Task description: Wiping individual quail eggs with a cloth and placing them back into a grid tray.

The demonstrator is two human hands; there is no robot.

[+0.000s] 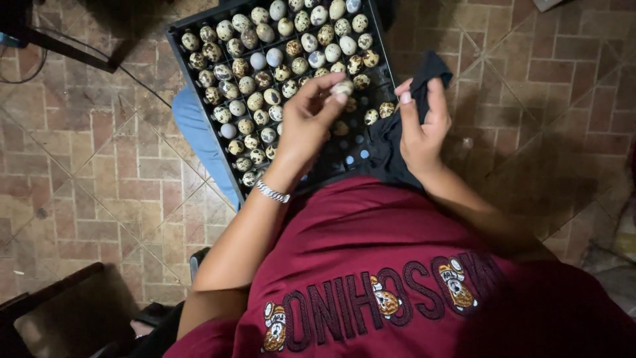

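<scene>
A black plastic egg tray (180, 26) rests on my lap, most of its cells filled with small speckled eggs (265, 63). My left hand (306, 126), with a silver bracelet at the wrist, hovers over the tray's near part and pinches one speckled egg (343, 87) between thumb and fingertips. My right hand (424, 126) is beside the tray's right edge, gripping a dark cloth (432, 69) that hangs down along the tray. Several cells near my hands are empty.
A blue cushion or fabric (199, 132) sticks out under the tray's left side. The floor is brown brick-pattern tile (99, 172). Dark furniture legs and cables (59, 50) lie at the upper left; a dark chair edge (46, 298) sits at lower left.
</scene>
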